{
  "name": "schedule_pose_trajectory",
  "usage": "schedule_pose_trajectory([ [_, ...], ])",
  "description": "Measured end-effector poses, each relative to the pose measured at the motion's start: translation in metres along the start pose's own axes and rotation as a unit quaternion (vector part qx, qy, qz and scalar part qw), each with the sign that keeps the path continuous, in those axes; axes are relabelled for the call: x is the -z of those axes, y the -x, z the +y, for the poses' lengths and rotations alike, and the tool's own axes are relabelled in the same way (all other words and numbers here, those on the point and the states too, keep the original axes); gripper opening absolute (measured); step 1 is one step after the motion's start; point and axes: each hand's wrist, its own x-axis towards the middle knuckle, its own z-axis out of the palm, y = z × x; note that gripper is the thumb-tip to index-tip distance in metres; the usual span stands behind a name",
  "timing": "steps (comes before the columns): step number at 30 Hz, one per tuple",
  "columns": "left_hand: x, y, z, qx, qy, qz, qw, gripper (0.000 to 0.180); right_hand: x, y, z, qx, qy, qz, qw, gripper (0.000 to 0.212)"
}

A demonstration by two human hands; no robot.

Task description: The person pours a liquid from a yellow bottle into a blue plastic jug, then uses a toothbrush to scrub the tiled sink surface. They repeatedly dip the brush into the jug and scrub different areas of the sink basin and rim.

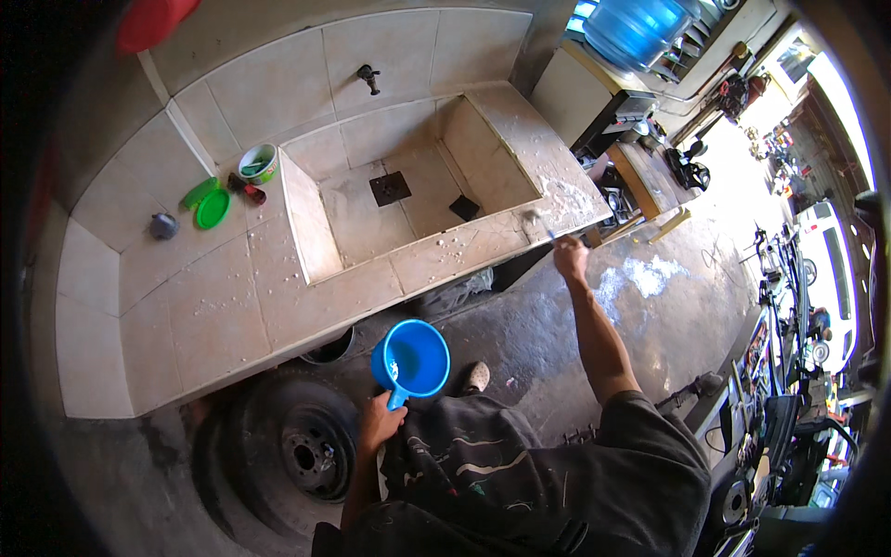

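My left hand (379,422) is closed round the handle of a blue plastic dipper (429,357), held in front of the tiled counter with its mouth facing up. A little whitish stuff shows inside it. At the counter's right front corner, my right hand (571,255) grips a small brush (535,216). The brush has a pale head and what looks like a blue handle; its head is at the tiled surface. White suds or wet spots cover the tiles (571,200) beside it. Left of the brush is a tiled sink basin (357,246) with a dark square drain cover (390,188).
A tap (369,79) juts from the wall. On the counter's left stand a green-and-white tub (259,164), a green lid (213,209) and a grey round object (163,226). Below lies a tire (297,450). A wooden bench (650,176) and blue water jug (640,32) are at right.
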Motion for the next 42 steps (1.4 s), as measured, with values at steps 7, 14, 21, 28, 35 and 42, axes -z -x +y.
schedule_pose_trajectory([
  [7,0.037,0.001,-0.015,0.059,-0.017,-0.02,0.998,0.014,-0.006,0.016,-0.022,-0.057,-0.034,0.013,0.998,0.018],
  [14,0.038,0.009,-0.02,0.071,-0.005,0.003,0.997,0.015,-0.001,0.011,-0.024,-0.084,0.007,-0.009,0.996,0.022],
  [21,0.006,0.003,-0.006,0.039,-0.036,0.037,0.998,0.017,0.0,-0.019,-0.017,-0.096,0.022,-0.003,0.995,0.024],
  [28,-0.026,-0.003,0.009,0.045,-0.06,0.023,0.997,0.021,-0.005,-0.03,-0.017,-0.037,0.042,-0.008,0.998,0.026],
  [35,-0.051,-0.004,0.01,0.07,-0.071,0.025,0.995,0.022,0.013,-0.036,0.007,0.021,0.027,-0.094,0.995,0.023],
  [42,-0.069,-0.008,0.023,0.034,-0.058,0.026,0.997,0.019,0.022,-0.025,0.043,0.034,0.0,-0.177,0.984,0.023],
])
